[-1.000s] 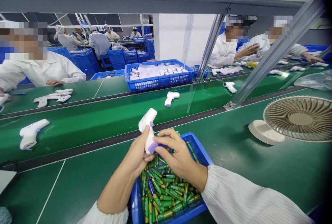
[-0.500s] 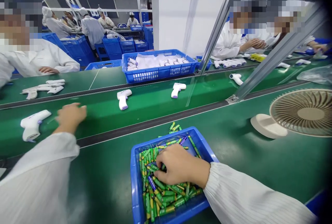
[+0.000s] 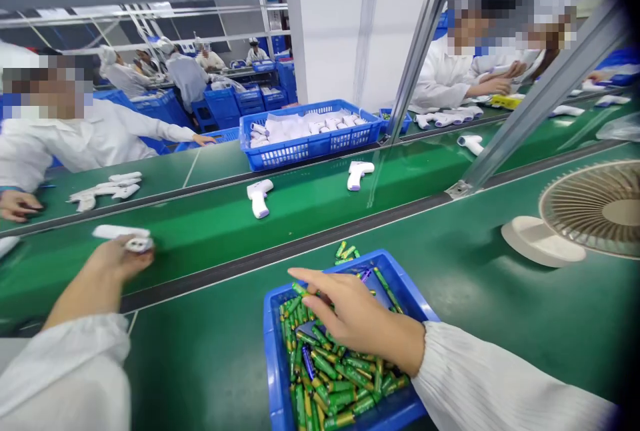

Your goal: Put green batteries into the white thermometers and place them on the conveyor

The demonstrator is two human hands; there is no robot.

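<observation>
Two things in hand: a white thermometer gun (image 3: 121, 236) on the green belt (image 3: 310, 208) and a blue tray (image 3: 275, 364) heaped with green batteries (image 3: 340, 378) on the near table.
Left hand (image 3: 117, 259): fingers curled about the thermometer gun, which lay on the belt's near edge, far to the left; whether it was lifted I could not tell.
Right hand (image 3: 353, 314): over the tray, fingers loosely spread and pointing left, tips on the batteries; I could not tell whether it had one.
Step, as I judged it: fetching a gun and picking batteries.
Next move called for: pinching loose batteries and bringing the gun over the tray.
Beyond: two more guns (image 3: 260, 196) on the belt, a basket (image 3: 310, 144), a fan (image 3: 590, 208), workers in white.
</observation>
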